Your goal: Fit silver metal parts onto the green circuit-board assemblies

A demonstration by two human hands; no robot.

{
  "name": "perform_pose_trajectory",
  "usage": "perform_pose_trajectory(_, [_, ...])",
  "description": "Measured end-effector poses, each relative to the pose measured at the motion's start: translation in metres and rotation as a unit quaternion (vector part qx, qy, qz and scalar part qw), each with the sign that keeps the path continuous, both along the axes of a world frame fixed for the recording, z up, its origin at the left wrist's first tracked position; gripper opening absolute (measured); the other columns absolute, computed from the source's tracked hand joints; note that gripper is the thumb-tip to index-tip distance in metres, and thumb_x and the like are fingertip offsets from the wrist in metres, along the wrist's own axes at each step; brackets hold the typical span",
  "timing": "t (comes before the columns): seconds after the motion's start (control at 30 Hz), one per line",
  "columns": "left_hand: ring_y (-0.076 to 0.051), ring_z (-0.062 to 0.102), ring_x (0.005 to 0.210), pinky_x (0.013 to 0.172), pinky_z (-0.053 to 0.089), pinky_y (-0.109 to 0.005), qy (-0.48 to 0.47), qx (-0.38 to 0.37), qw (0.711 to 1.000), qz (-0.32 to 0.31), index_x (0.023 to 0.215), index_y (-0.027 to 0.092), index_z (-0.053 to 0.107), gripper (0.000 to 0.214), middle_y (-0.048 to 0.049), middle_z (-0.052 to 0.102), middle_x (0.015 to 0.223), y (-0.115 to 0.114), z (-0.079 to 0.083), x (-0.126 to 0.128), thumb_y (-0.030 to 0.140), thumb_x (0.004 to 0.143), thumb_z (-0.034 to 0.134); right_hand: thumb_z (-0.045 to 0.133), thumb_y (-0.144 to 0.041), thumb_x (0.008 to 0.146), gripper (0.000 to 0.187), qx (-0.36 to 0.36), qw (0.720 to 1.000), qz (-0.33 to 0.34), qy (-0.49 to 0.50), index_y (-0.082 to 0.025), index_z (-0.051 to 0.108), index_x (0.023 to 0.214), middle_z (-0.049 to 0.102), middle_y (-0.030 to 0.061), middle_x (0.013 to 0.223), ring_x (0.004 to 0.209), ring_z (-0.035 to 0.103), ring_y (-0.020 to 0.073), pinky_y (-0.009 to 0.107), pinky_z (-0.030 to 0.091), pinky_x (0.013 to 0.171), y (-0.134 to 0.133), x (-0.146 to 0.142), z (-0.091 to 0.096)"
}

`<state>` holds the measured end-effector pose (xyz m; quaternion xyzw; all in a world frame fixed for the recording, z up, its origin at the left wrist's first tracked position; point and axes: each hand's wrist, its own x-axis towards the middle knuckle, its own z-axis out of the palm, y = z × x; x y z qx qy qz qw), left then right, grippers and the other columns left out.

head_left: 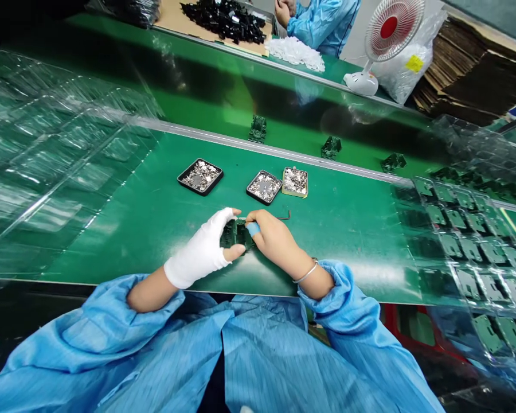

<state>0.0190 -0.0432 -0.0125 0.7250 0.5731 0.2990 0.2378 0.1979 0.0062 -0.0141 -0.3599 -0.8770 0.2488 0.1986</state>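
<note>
My left hand [206, 246], in a white fingerless glove, grips a small dark green circuit board assembly [235, 234] just above the green table. Its thumb lies along the near side of the board. My right hand [272, 234], bare with a blue wrap on one finger, pinches at the board's right edge; whether a small part sits in those fingertips is hidden. Behind my right hand lies a thin L-shaped hex key [286, 216]. Beyond the hands stand three square trays of small silvery parts: a left tray [179, 178], a middle tray [248, 191] and a right tray [307, 195].
Clear plastic blister trays [60, 149] cover the left side. More blister trays [477, 264] with green boards stand at right. Several board assemblies [257, 128] sit past the metal rail [223, 139]. On the far shelf are black parts [227, 20], a fan [361, 82] and a person's blue sleeve [322, 26].
</note>
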Motion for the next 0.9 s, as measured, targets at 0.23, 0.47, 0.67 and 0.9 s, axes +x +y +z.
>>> perform_pose_trajectory(0.23, [-0.025,0.062,0.084,0.076,0.047,-0.037,0.194,-0.083,0.977,-0.028,0.086,0.018,0.064,0.027,-0.0078,0.067,0.087,0.014,0.032,0.002,0.030,0.081,0.041,0.043,-0.004,0.082,0.027,0.013,0.999,0.031,-0.023,-0.019,0.056,0.101,0.062,0.0076,0.101,0.098,0.059,0.0199,0.033,0.048,0.089,-0.005,-0.001,0.004])
perform_pose_trajectory(0.47, [-0.026,0.063,0.082,0.084,0.049,-0.040,0.266,-0.018,0.964,-0.021,0.073,0.020,0.063,0.020,-0.0065,0.064,0.072,0.016,0.023,0.008,0.024,0.079,0.045,0.040,-0.006,0.086,0.023,0.032,0.995,0.039,-0.090,-0.016,0.056,0.098,0.062,0.0096,0.096,0.094,0.058,0.0217,0.035,0.048,0.087,-0.008,-0.007,0.013])
perform_pose_trajectory(0.67, [-0.025,0.061,0.111,0.096,0.049,-0.038,0.061,-0.012,0.998,0.008,0.119,0.015,0.054,0.046,-0.0124,0.062,0.120,0.012,0.016,-0.008,0.045,0.086,0.047,0.044,-0.010,0.086,0.019,-0.005,0.995,-0.077,-0.061,-0.017,0.058,0.097,0.067,0.0072,0.094,0.085,0.062,0.0192,0.028,0.046,0.076,0.004,0.003,0.014])
perform_pose_trajectory(0.9, [-0.030,0.054,0.121,0.102,0.045,-0.044,0.080,0.022,0.997,-0.005,0.125,0.014,0.046,0.057,-0.0167,0.055,0.127,-0.013,-0.010,-0.006,0.042,0.078,0.061,0.046,-0.015,0.090,0.023,-0.040,0.984,-0.087,-0.151,-0.019,0.063,0.104,0.071,0.0076,0.097,0.088,0.063,0.0217,0.029,0.044,0.074,0.024,0.016,0.006])
